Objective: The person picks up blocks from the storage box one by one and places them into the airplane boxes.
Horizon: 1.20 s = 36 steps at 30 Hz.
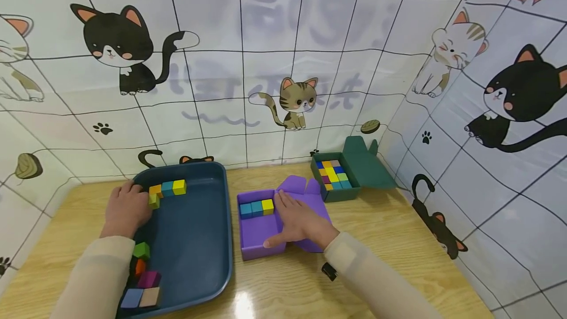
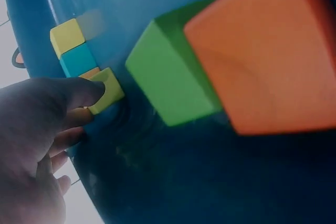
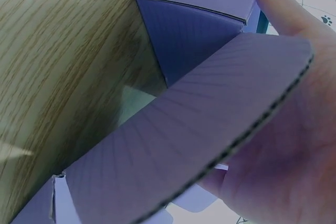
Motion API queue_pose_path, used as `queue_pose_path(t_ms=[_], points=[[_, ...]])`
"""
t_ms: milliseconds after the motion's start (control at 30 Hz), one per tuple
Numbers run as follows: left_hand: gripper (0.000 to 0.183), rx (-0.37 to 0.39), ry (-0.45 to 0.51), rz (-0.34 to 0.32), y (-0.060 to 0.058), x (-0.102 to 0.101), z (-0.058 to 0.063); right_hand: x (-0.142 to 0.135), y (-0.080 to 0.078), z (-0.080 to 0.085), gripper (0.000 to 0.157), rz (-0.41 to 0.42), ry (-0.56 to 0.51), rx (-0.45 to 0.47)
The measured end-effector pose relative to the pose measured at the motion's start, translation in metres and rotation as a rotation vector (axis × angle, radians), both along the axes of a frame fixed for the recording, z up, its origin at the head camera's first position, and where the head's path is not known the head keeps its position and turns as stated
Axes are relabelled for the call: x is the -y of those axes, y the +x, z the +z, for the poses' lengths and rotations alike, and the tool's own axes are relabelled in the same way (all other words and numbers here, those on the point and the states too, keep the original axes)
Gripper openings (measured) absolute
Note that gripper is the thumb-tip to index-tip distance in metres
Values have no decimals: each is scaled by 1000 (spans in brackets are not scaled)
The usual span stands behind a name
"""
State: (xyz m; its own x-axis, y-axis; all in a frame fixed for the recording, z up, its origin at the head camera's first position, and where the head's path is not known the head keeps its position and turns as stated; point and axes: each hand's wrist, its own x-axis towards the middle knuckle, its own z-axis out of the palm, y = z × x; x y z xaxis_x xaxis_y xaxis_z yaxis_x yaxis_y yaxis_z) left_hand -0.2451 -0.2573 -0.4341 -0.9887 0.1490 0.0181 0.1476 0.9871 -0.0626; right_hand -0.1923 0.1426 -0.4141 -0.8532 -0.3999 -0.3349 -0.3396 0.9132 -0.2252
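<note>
My left hand reaches into the left side of the blue tray. Its thumb and fingers pinch a yellow-green block, which lies beside an orange block, a teal block and a yellow block. My right hand rests with straight fingers across the right edge of an open purple box, thumb at its front wall. Two blue blocks and a yellow block sit in a row at the box's back. The purple lid partly hides the hand's palm in the right wrist view.
Near the tray's front left lie a green block, an orange-red block and several others. A green box full of coloured blocks stands at the back right, lid open. A small black object lies by my right sleeve.
</note>
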Motion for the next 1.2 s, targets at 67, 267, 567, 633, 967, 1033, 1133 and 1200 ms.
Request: queue_pose_path(t_ms=[67,267,567,633,967,1033,1133,1200], points=[[26,-20,10,7,0,0,-3,0,0,0,127,2,2,0],[37,-84,7,-3,-1,0,-9,1,-1,0,128,3,20,6],[47,-80,13,-28,3,4,-13,2,0,0,127,-4,15,10],[45,-93,10,-36,4,5,-11,3,0,0,126,-5,17,7],[40,-174,14,-103,9,-10,10,4,-2,6,126,7,42,43],[41,-191,11,-121,9,-15,14,3,-3,9,126,12,43,62],[39,-199,22,-152,10,-22,20,2,-4,11,126,18,42,89],[36,-201,42,-173,12,-27,24,1,-5,12,127,24,41,96]])
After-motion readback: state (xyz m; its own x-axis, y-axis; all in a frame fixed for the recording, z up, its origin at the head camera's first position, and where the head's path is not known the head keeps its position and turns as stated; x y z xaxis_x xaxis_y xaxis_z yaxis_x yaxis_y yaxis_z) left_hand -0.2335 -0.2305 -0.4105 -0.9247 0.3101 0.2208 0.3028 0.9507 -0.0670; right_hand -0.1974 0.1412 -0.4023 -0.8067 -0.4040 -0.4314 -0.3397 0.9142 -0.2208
